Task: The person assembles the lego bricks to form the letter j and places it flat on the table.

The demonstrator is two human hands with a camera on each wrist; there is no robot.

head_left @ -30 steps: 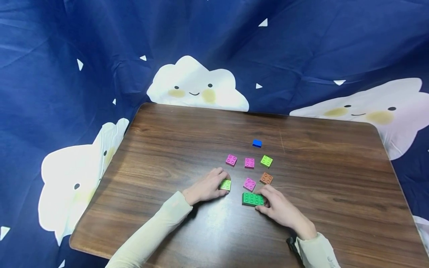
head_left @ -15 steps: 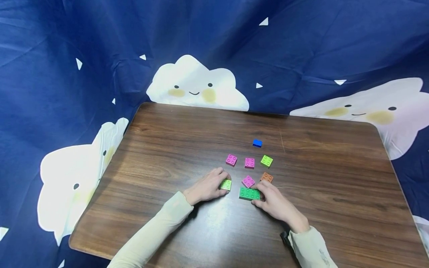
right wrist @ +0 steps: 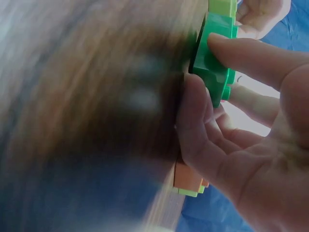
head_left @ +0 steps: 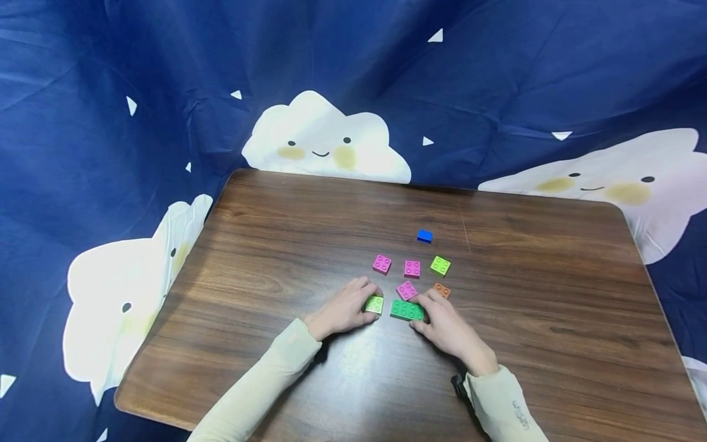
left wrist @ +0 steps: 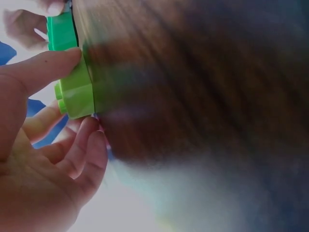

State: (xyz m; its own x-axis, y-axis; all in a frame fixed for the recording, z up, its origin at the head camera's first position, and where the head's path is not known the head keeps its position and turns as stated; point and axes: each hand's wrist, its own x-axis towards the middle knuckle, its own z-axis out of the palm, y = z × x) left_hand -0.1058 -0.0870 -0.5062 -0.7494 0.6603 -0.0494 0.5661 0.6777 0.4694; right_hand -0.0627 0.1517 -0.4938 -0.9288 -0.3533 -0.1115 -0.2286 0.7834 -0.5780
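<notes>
My left hand (head_left: 345, 307) pinches a lime-green toy building brick (head_left: 374, 304) on the table, thumb on its near side and fingers on the far side. Just right of it lies a longer dark green brick (head_left: 406, 310), its right end held between the thumb and fingers of my right hand (head_left: 448, 325). A narrow gap parts the two in the head view. Right behind the dark green brick sits a pink brick (head_left: 407, 290); whether they touch I cannot tell. An orange brick (head_left: 442, 290) is partly hidden by my right fingers.
Two more pink bricks, one on the left (head_left: 382, 264) and one in the middle (head_left: 412, 269), lie farther back beside another lime brick (head_left: 440, 266). A blue brick (head_left: 424, 236) is farthest away. The brown wooden table (head_left: 276, 245) meets a blue cloud-printed cloth (head_left: 469, 80).
My right hand has slid the dark green brick left and away from me, toward the lime brick. The nearest pink brick has shifted back and slightly left. My left hand has hardly moved.
</notes>
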